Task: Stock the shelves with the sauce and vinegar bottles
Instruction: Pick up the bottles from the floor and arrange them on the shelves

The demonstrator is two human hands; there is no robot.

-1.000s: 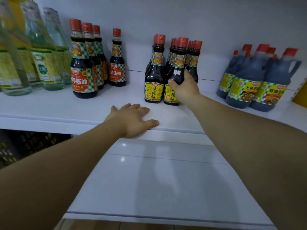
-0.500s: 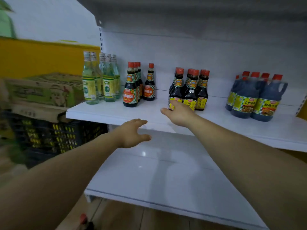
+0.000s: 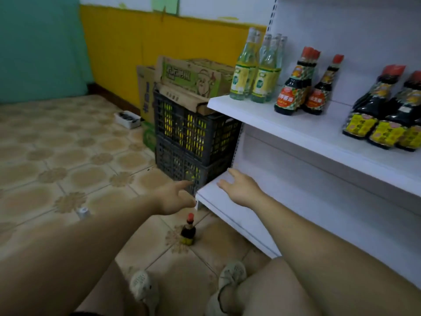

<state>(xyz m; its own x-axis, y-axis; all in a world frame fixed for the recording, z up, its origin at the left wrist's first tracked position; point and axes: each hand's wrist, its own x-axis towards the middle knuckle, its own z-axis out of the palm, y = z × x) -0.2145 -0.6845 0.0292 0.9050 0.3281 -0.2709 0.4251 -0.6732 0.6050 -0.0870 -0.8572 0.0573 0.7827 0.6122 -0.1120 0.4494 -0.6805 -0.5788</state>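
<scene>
The left hand (image 3: 175, 197) is being held out low over the tiled floor (image 3: 68, 156), its fingers (image 3: 183, 184) being kept loosely straight and a little apart, with nothing being gripped in them. The fingertips are being shown just in front of the lower of two stacked dark crates (image 3: 193, 137). The right hand (image 3: 241, 190) is being held palm down at the front left corner of the lower shelf (image 3: 237, 222), its fingers (image 3: 235, 175) being kept straight and spread, with nothing being held. Whether the palm is being pressed on the board or only held above it cannot be told. A small sauce bottle (image 3: 188, 231), dark with a red cap and a yellow label, is being left standing upright on the floor, just below the left hand and near the shelf's corner, apart from both hands. On the upper shelf (image 3: 330, 128) the stock is being displayed in groups: clear vinegar bottles (image 3: 255, 74) at the left end, red-labelled sauce bottles (image 3: 293, 90) beside them, and yellow-labelled sauce bottles (image 3: 382, 119) farther right, partly being cut off by the frame edge. Cardboard boxes (image 3: 193, 76) are being carried on top of the crates, beside the upper shelf's left end. A can (image 3: 83, 212) is being seen on the floor to the left of the left forearm, and two pale shoes (image 3: 143, 288) are being shown at the bottom, between the arms.
</scene>
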